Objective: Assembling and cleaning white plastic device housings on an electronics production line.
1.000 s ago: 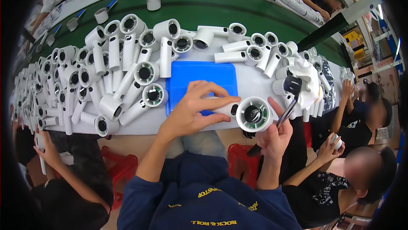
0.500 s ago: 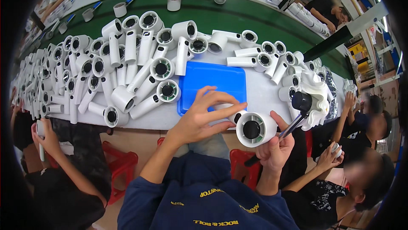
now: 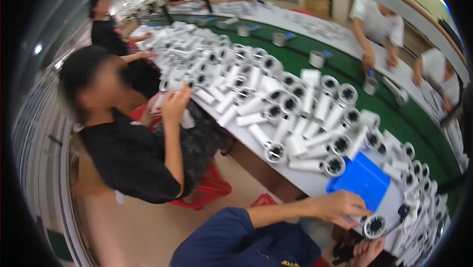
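Note:
A white handheld fan point(image 3: 375, 226), with its round grille and dark hub facing up, is held between my two hands near the lower right. The fingers of my left hand point(image 3: 342, 209) close on its handle side. My right hand point(image 3: 368, 250) grips the fan's head from below. A mallet-like tool with a black head point(image 3: 404, 212) and thin shaft also runs into my right hand; its grip end is blurred. Just beyond my left hand a blue plastic tray point(image 3: 367, 174) lies on the white table, partly covered by my wrist.
Many white handheld fans point(image 3: 295, 104) are heaped along the white table, more at the right point(image 3: 419, 232). Behind them runs a green conveyor belt point(image 3: 295, 52) carrying grey-white cups. A co-worker point(image 3: 133, 134) sits at left by a red stool point(image 3: 209, 188); others work across the belt.
My view has swung left, so the fan, tray and my hands now appear lower right. Both hands still hold the fan, and the black-headed tool stays in my right hand.

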The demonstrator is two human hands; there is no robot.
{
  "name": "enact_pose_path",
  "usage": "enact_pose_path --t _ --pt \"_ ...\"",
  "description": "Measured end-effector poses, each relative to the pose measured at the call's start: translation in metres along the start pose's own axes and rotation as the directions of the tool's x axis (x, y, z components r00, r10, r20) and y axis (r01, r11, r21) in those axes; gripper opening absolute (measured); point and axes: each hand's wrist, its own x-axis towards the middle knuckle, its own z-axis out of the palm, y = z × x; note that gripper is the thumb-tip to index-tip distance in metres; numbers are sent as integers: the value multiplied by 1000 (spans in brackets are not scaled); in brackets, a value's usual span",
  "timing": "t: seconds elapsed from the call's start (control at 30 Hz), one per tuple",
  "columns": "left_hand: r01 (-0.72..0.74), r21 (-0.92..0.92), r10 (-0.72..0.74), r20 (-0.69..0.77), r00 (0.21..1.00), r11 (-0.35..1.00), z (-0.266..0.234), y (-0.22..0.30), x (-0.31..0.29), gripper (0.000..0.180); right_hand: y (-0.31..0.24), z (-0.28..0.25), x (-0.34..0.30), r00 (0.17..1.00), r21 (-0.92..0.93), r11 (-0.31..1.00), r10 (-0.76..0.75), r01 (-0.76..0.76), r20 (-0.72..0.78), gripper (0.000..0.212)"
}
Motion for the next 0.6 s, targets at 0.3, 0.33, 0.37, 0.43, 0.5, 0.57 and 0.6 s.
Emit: enact_pose_path --t 0.3,0.33,0.37,0.43,0.5,0.57,0.6 --pt "133 22 -131 -63 989 991 7 1 -23 51 -53 120 8 980 -131 972 197 -195 -1 25" --pt "154 45 -150 -68 986 987 7 0 -26 51 -51 120 9 985 -125 977 174 -170 20 26" --pt "172 63 -167 -72 983 983 6 3 -25 51 -50 120 11 986 -106 981 163 -160 18 26" --pt "178 96 -168 -105 980 979 5 8 -24 49 -51 123 11 988 -71 986 151 -149 26 21" --pt "186 133 -166 -151 974 973 -1 13 -23 48 -44 113 13 992 -111 989 109 -102 61 15" --pt "223 159 -194 -178 965 962 -14 15 -23 48 -50 117 12 987 -186 969 160 -164 -34 39" --pt "204 179 -161 -230 960 962 -24 12 -23 49 -49 112 14 989 -232 961 143 -148 -39 38"
